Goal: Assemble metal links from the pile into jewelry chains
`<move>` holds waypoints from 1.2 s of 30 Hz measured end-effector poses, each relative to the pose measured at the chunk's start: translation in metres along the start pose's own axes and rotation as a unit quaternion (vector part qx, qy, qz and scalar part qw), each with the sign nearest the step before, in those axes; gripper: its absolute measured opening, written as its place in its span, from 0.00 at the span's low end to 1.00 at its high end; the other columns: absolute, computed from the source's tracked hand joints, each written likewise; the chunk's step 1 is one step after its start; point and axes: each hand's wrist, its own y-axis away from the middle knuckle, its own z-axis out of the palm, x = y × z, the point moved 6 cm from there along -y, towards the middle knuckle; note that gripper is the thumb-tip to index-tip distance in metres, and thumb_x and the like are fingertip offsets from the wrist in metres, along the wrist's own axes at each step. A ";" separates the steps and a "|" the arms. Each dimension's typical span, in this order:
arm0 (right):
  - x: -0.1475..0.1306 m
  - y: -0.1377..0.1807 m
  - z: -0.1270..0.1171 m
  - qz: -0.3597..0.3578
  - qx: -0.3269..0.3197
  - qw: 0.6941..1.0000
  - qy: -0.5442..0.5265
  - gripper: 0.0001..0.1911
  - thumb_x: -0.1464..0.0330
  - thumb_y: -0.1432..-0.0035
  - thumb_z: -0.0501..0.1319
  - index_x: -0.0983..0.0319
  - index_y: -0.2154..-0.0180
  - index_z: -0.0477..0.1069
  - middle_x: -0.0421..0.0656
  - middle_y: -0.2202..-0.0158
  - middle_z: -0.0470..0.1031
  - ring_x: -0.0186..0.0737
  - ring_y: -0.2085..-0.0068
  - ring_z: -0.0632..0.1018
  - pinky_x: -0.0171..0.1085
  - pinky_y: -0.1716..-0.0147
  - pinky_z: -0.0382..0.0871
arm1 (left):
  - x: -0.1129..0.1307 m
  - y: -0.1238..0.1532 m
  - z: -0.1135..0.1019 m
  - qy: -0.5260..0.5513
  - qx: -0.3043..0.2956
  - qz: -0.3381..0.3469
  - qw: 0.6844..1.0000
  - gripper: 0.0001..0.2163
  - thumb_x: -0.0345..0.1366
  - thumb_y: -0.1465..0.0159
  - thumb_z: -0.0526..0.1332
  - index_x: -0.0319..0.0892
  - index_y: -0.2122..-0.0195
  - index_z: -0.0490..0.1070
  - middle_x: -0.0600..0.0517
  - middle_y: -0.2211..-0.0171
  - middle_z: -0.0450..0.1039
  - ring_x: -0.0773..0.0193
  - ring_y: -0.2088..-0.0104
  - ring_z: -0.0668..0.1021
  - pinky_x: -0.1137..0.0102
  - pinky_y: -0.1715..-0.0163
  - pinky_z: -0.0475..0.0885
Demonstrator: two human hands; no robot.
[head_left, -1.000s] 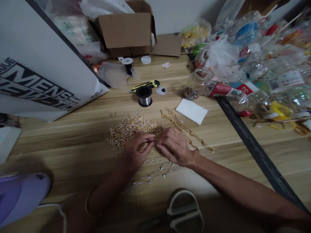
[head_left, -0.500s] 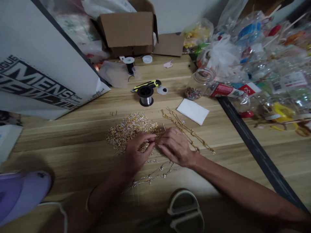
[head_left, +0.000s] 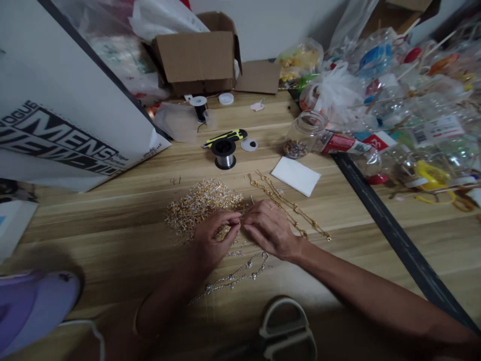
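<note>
My left hand is closed in a pinch, thumb against forefinger, at the near right edge of a pile of small gold and silver jewellery findings. Right beside it, my right hand has its fingers pressed together, almost meeting the left fingertips. Whatever lies between the fingertips is too small to make out. Gold chains stretch out just beyond the right hand. A silver chain with sparkling beads lies on the wood below both hands.
Beyond the pile stand a wire spool, a yellow-black utility knife and a jar of beads. White paper lies to the right. Scissors rest near the front edge. Plastic bags and bottles crowd the far right; a cardboard box stands behind.
The view has tilted slightly, so the things at the back sit a little lower. My hands keep nearly the same place and pinched pose, with the left fingertips drawn slightly closer together.
</note>
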 end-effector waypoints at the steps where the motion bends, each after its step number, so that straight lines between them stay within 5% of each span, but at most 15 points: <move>1: 0.000 0.000 0.000 0.001 0.000 1.000 0.000 0.02 0.71 0.40 0.56 0.63 0.63 0.67 0.44 0.68 0.73 0.39 0.64 0.71 0.40 0.64 0.65 | 0.000 0.000 0.000 0.000 0.000 0.001 1.000 0.09 0.25 0.45 0.62 0.41 0.63 0.73 0.52 0.69 0.77 0.69 0.70 0.79 0.75 0.68 0.77; 36: -0.002 0.000 0.003 -0.013 -0.011 0.999 0.027 0.03 0.72 0.40 0.56 0.64 0.64 0.68 0.45 0.68 0.73 0.39 0.64 0.71 0.40 0.64 0.65 | 0.004 -0.004 -0.001 -0.047 -0.005 0.035 0.998 0.07 0.26 0.44 0.61 0.42 0.65 0.73 0.52 0.69 0.76 0.69 0.70 0.78 0.75 0.68 0.75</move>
